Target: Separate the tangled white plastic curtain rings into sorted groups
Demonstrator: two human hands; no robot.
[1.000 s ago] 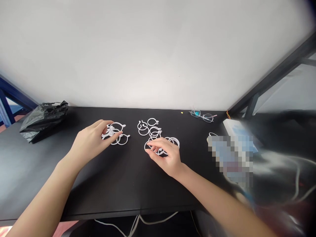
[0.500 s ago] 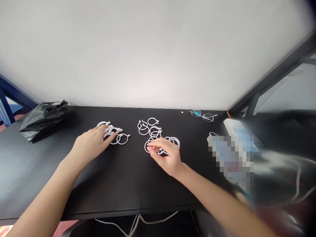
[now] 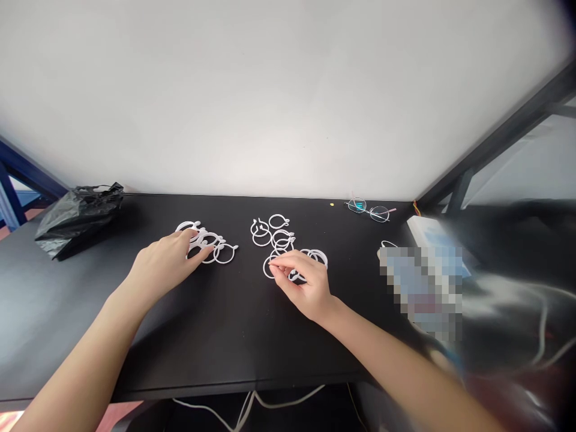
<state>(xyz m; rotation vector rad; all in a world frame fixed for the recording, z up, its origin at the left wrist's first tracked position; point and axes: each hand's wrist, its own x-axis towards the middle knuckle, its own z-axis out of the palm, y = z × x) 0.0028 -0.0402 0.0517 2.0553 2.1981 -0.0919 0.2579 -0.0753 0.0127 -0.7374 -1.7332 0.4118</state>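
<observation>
On the left, my left hand rests over a loose group of white open rings with small knobbed ends. Its thumb and forefinger are apart, with rings lying between and beyond them. To the right, my right hand hovers low at a second group of similar white rings. Thumb and forefinger of that hand meet in a pinch above one ring at the near left side of the group. Whether they grip this ring is hidden. The palm and fingers cover part of the group.
A crumpled black plastic bag sits at the desk's left end. Eyeglasses lie near the wall at the back right. A white box, partly blurred, is at the right. White cables hang below the front edge of the black desk.
By my left fingers, a white ring has settled flatter onto the left group, and its knobbed ends have shifted slightly nearer me. My right hand has barely moved.
</observation>
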